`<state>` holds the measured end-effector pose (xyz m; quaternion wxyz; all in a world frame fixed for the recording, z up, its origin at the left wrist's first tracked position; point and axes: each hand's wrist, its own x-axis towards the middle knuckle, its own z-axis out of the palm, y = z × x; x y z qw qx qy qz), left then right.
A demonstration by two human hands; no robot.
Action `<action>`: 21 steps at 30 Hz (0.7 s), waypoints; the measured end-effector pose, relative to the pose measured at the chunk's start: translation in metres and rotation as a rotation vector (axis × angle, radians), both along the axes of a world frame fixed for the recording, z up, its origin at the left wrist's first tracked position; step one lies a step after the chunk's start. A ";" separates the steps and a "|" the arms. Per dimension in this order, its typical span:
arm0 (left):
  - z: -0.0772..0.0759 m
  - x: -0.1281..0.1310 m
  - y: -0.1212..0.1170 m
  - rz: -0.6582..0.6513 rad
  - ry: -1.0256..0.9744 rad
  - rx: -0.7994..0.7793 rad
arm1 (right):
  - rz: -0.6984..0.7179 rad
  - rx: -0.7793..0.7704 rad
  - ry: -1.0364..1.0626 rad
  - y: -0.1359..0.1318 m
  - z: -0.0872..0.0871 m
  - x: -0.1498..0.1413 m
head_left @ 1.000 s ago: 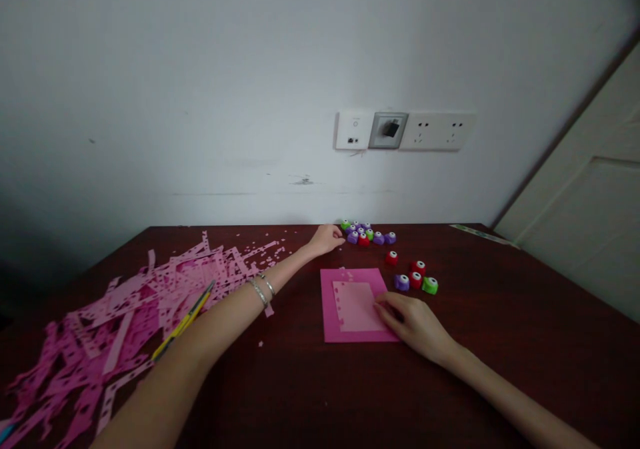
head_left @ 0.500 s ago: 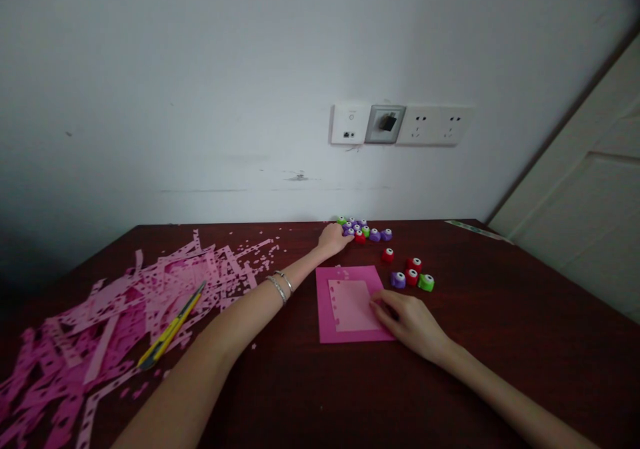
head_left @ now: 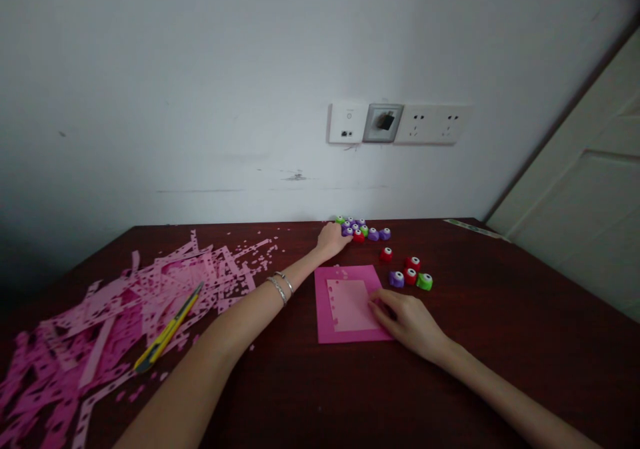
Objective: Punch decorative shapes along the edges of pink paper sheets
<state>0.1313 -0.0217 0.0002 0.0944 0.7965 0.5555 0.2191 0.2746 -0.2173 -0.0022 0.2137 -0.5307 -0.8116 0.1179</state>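
At the back of the table my left hand reaches to a cluster of small craft punches in purple, green and red. Its fingers are curled against the near left side of the cluster, and what they hold, if anything, is hidden. My right hand pinches the right edge of a light pink paper, which has a row of punched notches down its left side. That paper lies on a larger, darker pink sheet. Several more punches stand just beyond my right hand.
A heap of pink paper strips and scraps covers the left of the dark red table. On it lies a yellow utility knife. A flat green-and-white strip rests at the back right. Behind, a wall carries sockets.
The whole view has shifted very slightly. Both hands, the papers and the punches keep their places relative to one another.
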 end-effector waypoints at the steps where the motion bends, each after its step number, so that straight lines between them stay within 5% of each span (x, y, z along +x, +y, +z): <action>1: 0.000 0.000 0.000 -0.002 -0.004 0.006 | 0.001 -0.003 0.000 0.000 0.000 0.000; 12: -0.001 -0.017 0.008 -0.196 -0.174 -0.003 | -0.017 -0.053 0.164 0.009 0.009 0.001; 18: 0.025 -0.048 -0.010 -0.488 -0.232 -0.153 | -0.060 0.020 0.301 0.038 0.033 0.003; 21: 0.039 -0.060 -0.028 -0.525 -0.199 -0.168 | -0.089 0.060 0.332 0.057 0.043 0.001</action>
